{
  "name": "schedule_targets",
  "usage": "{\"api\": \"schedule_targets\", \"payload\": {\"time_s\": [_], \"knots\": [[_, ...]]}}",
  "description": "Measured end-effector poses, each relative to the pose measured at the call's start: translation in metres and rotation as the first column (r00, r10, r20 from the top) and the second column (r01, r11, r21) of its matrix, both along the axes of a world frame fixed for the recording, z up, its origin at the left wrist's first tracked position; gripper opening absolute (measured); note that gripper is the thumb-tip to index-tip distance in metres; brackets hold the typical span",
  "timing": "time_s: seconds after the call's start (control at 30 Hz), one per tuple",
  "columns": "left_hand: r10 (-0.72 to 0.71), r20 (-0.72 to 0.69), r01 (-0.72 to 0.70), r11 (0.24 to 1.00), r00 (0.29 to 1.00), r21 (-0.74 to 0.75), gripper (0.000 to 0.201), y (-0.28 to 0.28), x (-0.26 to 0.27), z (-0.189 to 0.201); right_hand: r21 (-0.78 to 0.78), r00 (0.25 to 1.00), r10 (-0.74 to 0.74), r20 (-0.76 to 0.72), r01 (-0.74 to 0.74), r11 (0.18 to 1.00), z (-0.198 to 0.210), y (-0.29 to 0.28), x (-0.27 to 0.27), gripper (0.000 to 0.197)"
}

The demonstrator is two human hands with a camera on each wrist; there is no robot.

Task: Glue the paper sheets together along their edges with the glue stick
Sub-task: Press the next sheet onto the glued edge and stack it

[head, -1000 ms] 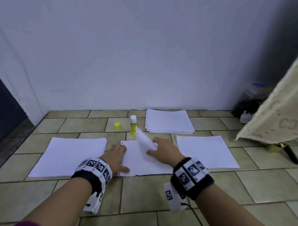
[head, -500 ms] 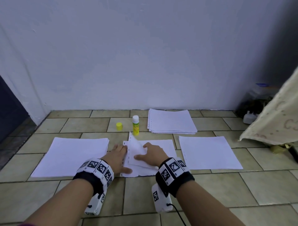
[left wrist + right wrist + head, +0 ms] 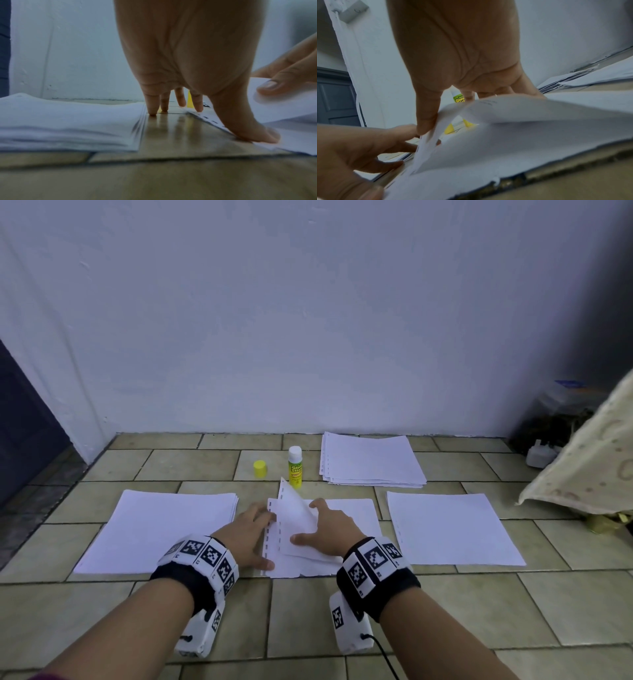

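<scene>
Two white sheets (image 3: pixel 346 510) with punched left edges lie on the tiled floor in front of me. My left hand (image 3: pixel 251 537) lies flat, its thumb (image 3: pixel 254 134) pressing the punched strip (image 3: pixel 211 120) of the bottom sheet. My right hand (image 3: pixel 325 527) holds the top sheet (image 3: pixel 294 518) between thumb (image 3: pixel 426 116) and fingers, curled up off the lower one with a corner pointing upward. The glue stick (image 3: pixel 295 467) stands uncapped just beyond the sheets. Its yellow cap (image 3: pixel 260 468) sits to its left.
A paper stack (image 3: pixel 161 529) lies to the left, a single sheet (image 3: pixel 452 529) to the right and another stack (image 3: pixel 371 458) at the back by the wall. A patterned cloth (image 3: pixel 589 467) hangs in at the right, with clutter (image 3: pixel 548 433) in the corner behind it.
My right hand has drawn back toward me and to the left, bringing the lifted sheet over toward its punched edge. The left hand has stayed in place.
</scene>
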State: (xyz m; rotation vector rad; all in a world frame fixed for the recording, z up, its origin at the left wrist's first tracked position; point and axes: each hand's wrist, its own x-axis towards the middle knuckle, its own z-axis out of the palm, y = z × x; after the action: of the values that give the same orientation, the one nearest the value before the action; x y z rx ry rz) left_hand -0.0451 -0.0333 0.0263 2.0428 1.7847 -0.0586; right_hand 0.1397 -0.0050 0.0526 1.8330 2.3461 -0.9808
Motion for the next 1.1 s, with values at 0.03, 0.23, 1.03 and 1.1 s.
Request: {"api": "schedule_targets", "payload": {"time_s": [0.03, 0.23, 1.03, 1.1], "knots": [[0.02, 0.027, -0.02, 1.0, 0.999, -0.008, 0.094, 0.0, 0.0, 0.0, 0.004, 1.0, 0.001, -0.018, -0.001, 1.0, 0.0, 0.001, 0.0, 0.076], [0.004, -0.01, -0.004, 1.0, 1.0, -0.003, 0.091, -0.001, 0.001, 0.003, -0.009, 0.991, 0.084, 0.107, -0.083, 0.997, -0.007, 0.006, -0.001, 0.076], [0.116, 0.113, -0.109, 0.991, 0.987, -0.072, 0.113, -0.007, -0.001, 0.005, -0.031, 0.967, 0.137, 0.216, -0.134, 0.991, -0.017, 0.006, -0.004, 0.09], [0.109, 0.133, -0.097, 0.991, 0.985, -0.094, 0.127, -0.007, -0.004, 0.006, -0.028, 0.963, 0.156, 0.218, -0.154, 0.988, -0.009, 0.002, -0.002, 0.089]]}}
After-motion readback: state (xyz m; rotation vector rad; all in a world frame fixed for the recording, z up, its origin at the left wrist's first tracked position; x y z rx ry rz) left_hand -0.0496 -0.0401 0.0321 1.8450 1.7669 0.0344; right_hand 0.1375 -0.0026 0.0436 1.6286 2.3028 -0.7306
